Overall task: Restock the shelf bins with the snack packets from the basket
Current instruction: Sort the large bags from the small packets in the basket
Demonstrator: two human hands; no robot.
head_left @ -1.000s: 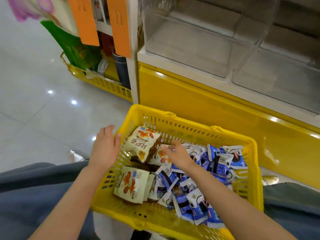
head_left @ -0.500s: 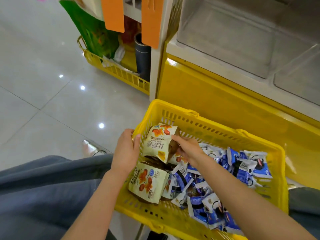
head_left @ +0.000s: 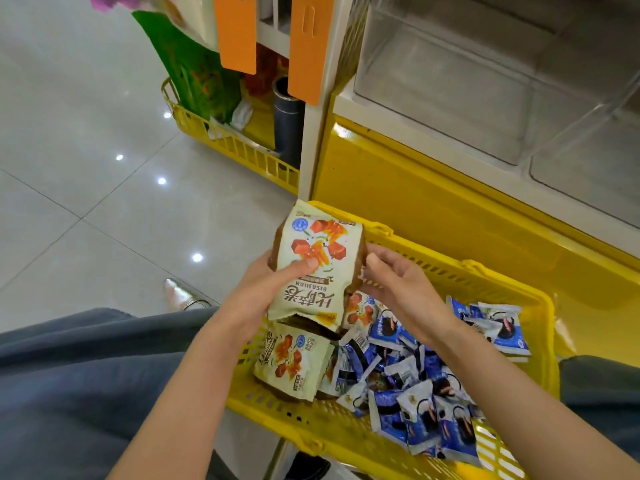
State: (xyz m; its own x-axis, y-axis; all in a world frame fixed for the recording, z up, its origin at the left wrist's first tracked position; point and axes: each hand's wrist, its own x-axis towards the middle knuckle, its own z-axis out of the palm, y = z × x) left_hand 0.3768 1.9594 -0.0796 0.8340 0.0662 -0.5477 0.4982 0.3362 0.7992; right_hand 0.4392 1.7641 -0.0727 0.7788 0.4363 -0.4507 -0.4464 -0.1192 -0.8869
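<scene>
Floor (head_left: 86,202): glossy grey tile, fills the left half, light spots reflected in it.
Shelf unit on the right: yellow base panel (head_left: 433,220), white ledge above it, two clear bins (head_left: 450,81) side by side on the ledge.
Grey trousers (head_left: 69,375) in the lower left, with the other leg at the right edge.
Yellow basket (head_left: 311,420) sits between the legs, just in front of the yellow base panel.
Second basket (head_left: 242,150), yellow wire, stands on the floor left of the shelf post. It holds a green bag (head_left: 194,71) and a dark cylinder (head_left: 289,126). Two orange tags (head_left: 235,32) hang above it.

Blue packets (head_left: 426,403): loose pile, covers the middle and right of the yellow basket.
Cream packet (head_left: 318,261): red cube print, text upside down to the camera. It is held up over the basket's far-left corner, clear of the pile.
Second cream packet (head_left: 294,362) lies flat in the basket's left end, directly below the held one. A third is partly visible between them.

Left hand (head_left: 263,289): grip on the cream packet's left side, thumb across the front, fingers behind.
Right hand (head_left: 398,282): grip pinches the same packet's right edge, fingers curled.
Pale shoe tip (head_left: 180,292) on the floor beyond the left knee.
</scene>
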